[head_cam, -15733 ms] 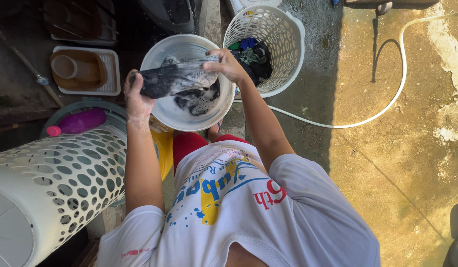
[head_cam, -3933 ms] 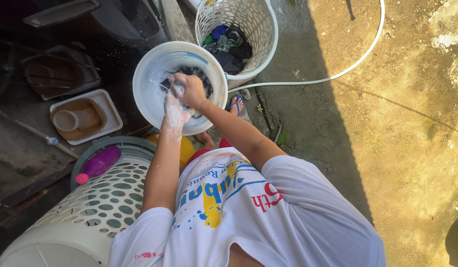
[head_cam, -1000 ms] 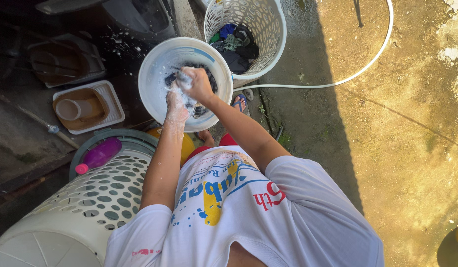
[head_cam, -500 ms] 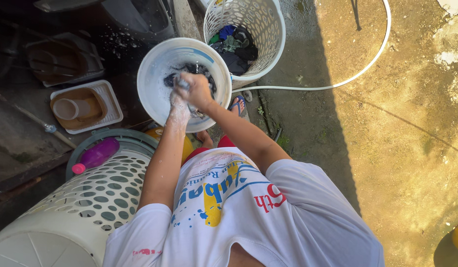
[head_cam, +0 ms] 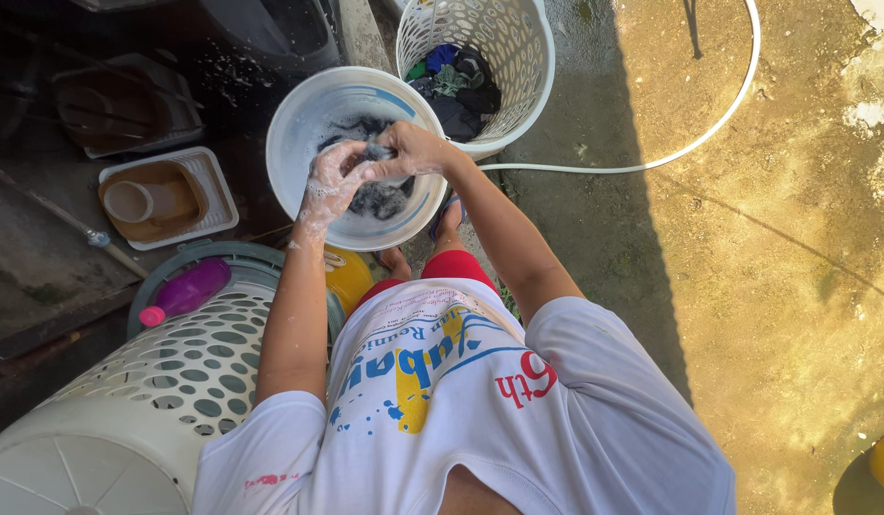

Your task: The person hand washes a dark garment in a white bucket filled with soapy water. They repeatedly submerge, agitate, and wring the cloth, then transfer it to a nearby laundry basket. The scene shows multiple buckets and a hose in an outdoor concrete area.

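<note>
We are clenching both the left hand (head_cam: 329, 181) and right hand (head_cam: 408, 153) on the dark garment (head_cam: 377, 195): likely sodden, heavy, limp, soap-slick; bunched folds are offering the surest hold.

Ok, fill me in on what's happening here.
A person in a white printed T-shirt is bent over a white basin, hand-washing laundry. The soapy left hand and the right hand grip a dark wet garment together above the basin. A white laundry basket with more clothes stands just beyond it, and a white hose runs across the concrete.
</note>
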